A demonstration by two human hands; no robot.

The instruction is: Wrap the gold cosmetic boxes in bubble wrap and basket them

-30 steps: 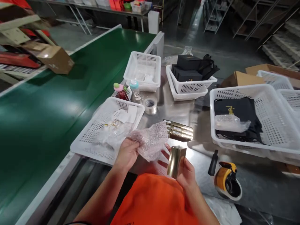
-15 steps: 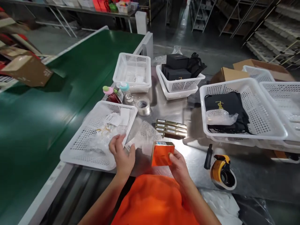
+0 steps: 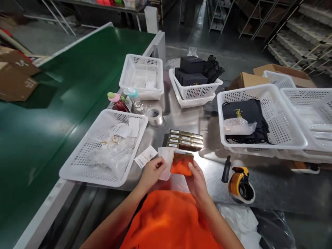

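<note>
My right hand (image 3: 196,177) grips a shiny gold box (image 3: 182,163) at its right edge; its face mirrors the orange of my clothing. At its left, my left hand (image 3: 155,170) pinches a bubble wrap pouch (image 3: 166,164), which meets the box's left side. A white label slip (image 3: 146,156) with a barcode lies on the metal table just beyond my left fingers. Behind the box sits a block of small gold boxes (image 3: 185,139) in rows, labels showing on some.
Left stands a white basket (image 3: 67,172) with clear wrap and paper slips. Tape roll (image 3: 155,116), two bottles (image 3: 118,102) and more baskets lie beyond. A tape dispenser (image 3: 241,185) and a basket (image 3: 290,133) of black pouches are at right. A green conveyor belt (image 3: 85,72) runs along the left.
My left hand has moved right from beside the basket and closed on the bubble wrap pouch. The pouch now sits against the gold box, and the label slip shows on the table.
</note>
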